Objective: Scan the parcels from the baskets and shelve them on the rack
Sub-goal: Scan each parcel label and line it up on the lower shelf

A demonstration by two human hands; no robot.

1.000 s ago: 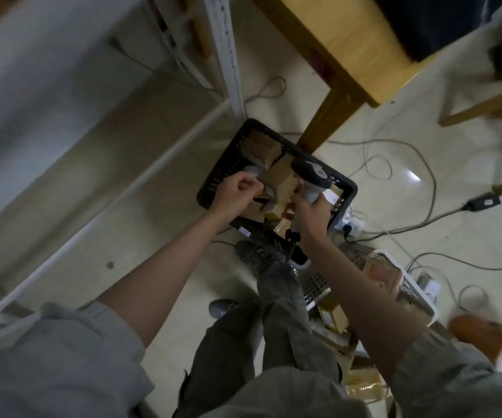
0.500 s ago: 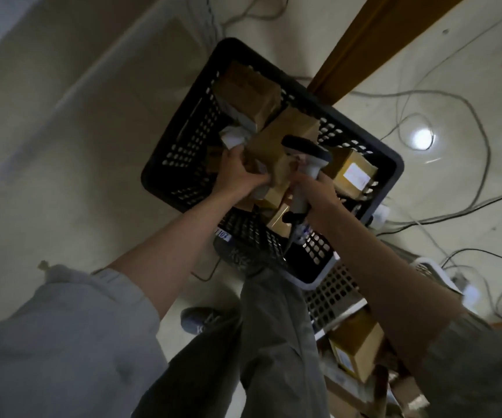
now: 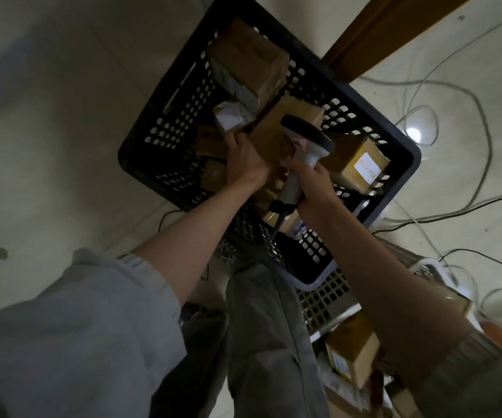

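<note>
The left hand (image 3: 245, 159) reaches down into the black basket (image 3: 165, 137) on the floor, and its grip is curled tight round the edge of a brown parcel (image 3: 277, 131) near the middle of the basket. The right hand (image 3: 311, 182) has its fingers wrapped round the handle of the grey scanner (image 3: 305, 140) – the scanner's head sits just over that same parcel. More parcels lie in the basket: a big one (image 3: 249, 61) at the far corner and one with a white label (image 3: 358, 164) by the right wall. A white basket (image 3: 328, 300) with another box (image 3: 352, 354) in it sits close by, at the person's feet. What could go wrong? The parcel is held by one edge only, so I think it could tip and slip back down when it is lifted. I cannot see a label on it, so the scanner may miss and need another try. The scanner's cord hangs down by the basket – it might catch on the rim. Loose cables (image 3: 443, 95) lie on the floor too, and a foot could trip on them on the way to the rack.
</note>
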